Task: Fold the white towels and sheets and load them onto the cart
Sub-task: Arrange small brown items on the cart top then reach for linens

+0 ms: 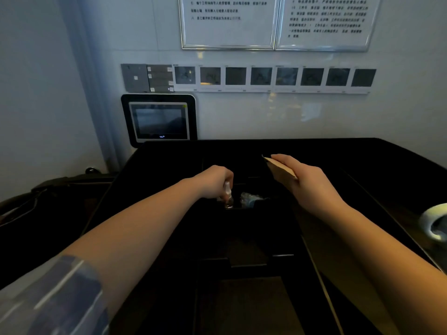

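A dark cart [362, 165] with a compartmented top tray fills the lower half of the view. My left hand [215, 177] reaches down into a middle compartment and grips the top of a small bottle [227, 197]. My right hand [300, 175] holds a flat tan packet [278, 168] above the tray, fingers curled along its edge. A crumpled clear wrapper [249, 198] lies in the compartment beside the bottle. No white towels or sheets are in view.
A wall-mounted tablet screen [159, 120] sits just behind the cart's left corner. A row of small photo cards [273, 77] and framed notices [227, 22] hang on the wall. A white roll-like object [433, 221] lies at the cart's right edge.
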The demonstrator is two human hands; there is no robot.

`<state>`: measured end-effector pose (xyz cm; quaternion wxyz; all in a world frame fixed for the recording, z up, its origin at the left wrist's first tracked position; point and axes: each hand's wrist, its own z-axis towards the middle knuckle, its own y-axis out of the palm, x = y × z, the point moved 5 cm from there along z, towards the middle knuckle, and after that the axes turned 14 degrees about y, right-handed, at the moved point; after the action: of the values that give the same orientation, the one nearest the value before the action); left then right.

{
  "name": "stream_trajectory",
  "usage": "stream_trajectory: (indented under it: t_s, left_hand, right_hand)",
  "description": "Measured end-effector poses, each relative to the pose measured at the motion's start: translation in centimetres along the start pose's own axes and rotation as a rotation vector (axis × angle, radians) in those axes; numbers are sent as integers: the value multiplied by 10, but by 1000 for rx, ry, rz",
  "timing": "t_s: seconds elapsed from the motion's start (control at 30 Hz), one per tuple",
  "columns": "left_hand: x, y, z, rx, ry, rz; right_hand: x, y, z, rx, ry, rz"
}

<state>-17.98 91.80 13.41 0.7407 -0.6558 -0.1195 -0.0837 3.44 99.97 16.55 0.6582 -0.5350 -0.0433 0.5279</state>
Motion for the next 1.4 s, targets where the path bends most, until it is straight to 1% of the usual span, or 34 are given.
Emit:
stream_trajectory:
  t_s: [0.23, 0.37, 0.57, 0.73, 0.8, 0.93, 1.1, 1.17, 1.27, 1.33, 1.4]
  left_hand:
    - [4, 7, 6, -56, 25, 38]
    - [3, 6, 4, -78, 32, 15]
    - [22, -26, -17, 46, 90, -203]
    - [67, -71, -50, 186, 206, -422]
    - [88, -89, -64, 237, 268, -383]
    - [121, -108, -89, 302, 380, -206]
    - [130, -110, -109, 366, 360, -26]
    - [131, -108, -115, 379, 357, 17]
    - [131, -100, -123, 365, 359, 132]
    - [130, -95, -130, 379, 350, 168]
    - [130, -92, -139, 403, 347, 170]
  right_hand:
    - [1, 0, -2, 8, -17, 4]
    - [-1, -3, -5, 16, -17, 11]
    - [-11, -12, -12, 18, -27, 29]
    - [-35, -14, -18, -14, -52, 32]
    - [-46, -15, -17, -6, -44, 10]
    - [-75, -18, -21, 12, -76, -11]
    - [-106, -20, -39, -41, -141, 61]
    - [-112, -19, -44, -70, -148, 12]
    - [-120, -12, -48, -110, -152, -148]
    - [-124, -8, -52, -150, -139, -157]
    - [-127, -8, -59, -167, -138, -111]
